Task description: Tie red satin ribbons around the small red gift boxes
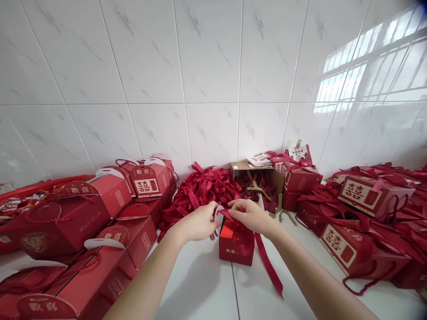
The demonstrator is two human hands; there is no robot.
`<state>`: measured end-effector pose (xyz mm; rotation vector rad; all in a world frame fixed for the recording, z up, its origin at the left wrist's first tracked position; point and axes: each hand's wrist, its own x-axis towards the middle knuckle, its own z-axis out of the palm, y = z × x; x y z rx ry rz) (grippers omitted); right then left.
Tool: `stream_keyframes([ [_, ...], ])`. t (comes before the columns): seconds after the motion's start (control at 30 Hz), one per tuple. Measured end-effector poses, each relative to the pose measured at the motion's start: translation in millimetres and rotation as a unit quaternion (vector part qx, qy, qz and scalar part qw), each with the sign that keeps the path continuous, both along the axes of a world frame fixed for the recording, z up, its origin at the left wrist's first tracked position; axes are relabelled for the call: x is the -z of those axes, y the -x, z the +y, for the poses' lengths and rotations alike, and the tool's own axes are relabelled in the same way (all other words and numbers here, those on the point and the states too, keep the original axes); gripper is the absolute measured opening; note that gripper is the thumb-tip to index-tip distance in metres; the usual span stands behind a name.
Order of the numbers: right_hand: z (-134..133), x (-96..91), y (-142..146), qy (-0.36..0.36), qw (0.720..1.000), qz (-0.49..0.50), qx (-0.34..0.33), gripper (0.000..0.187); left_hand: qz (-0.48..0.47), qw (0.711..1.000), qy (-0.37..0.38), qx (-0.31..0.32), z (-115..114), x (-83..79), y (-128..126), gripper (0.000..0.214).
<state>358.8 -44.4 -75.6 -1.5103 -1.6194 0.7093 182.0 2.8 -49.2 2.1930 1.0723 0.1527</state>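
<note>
A small red gift box [236, 249] with gold lettering stands on the white tiled surface in front of me. Dark red ribbon [268, 269] runs over its top, and one long tail trails down to the right. At the box's upper left, my left hand [207, 221] has its fingers closed by a white flap edge and the ribbon; exactly what they pinch is partly hidden. My right hand [248, 214] reaches over the top from the right, with its fingertips pinching the ribbon.
Several red gift boxes [115, 195] with rope handles crowd the left side. Behind lie a heap of loose ribbons [207, 189] and an open cardboard box [278, 178] holding dark red and gold pieces. Ribboned boxes [360, 195] are piled at right. A tiled wall [213, 80] rises behind.
</note>
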Motion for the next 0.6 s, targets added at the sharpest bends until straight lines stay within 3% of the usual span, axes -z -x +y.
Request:
stream_keyframes([
  [0.2, 0.0, 0.8, 1.0, 0.013, 0.998, -0.064, 0.024, 0.029, 0.01, 1.0, -0.004, -0.009, -0.5, -1.8, 0.1, 0.023],
  [0.47, 1.6, 3.9, 5.3, 0.032, 0.993, -0.107, 0.034, 0.025, 0.005, 1.0, 0.019, 0.016, -8.0, -5.4, -3.4, 0.042],
  [0.6, -0.1, 3.8, 6.7, 0.035, 0.992, -0.122, 0.024, 0.024, -0.019, 0.999, 0.029, 0.004, -4.7, -3.8, -3.0, 0.033],
])
